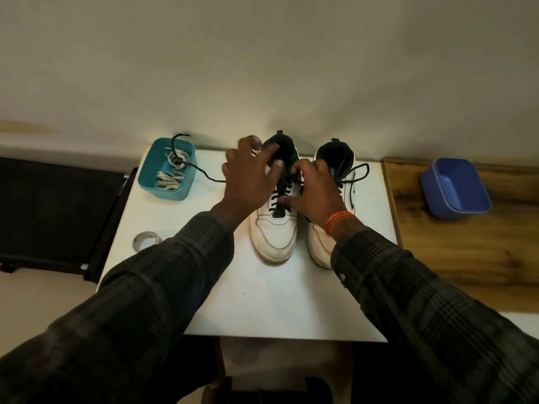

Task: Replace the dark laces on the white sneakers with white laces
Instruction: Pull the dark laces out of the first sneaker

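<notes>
White sneakers [275, 228] stood side by side; both hands, left [250, 179] and right [316, 193], pinched the dark lace [280, 196] with curled fingers; teal tub [167, 169] at ten o'clock.

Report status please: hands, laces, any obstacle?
Left hand and right hand both on left sneaker, working its dark lace. White laces wait in teal box. Nothing blocking.

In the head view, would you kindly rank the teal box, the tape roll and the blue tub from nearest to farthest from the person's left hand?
Measured from the left hand:
1. Teal box, just to its left at the table's back corner, holding white laces.
2. Tape roll, nearer the person, at the white table's left edge.
3. Blue tub, far right on the wooden surface, beyond both sneakers.
</notes>
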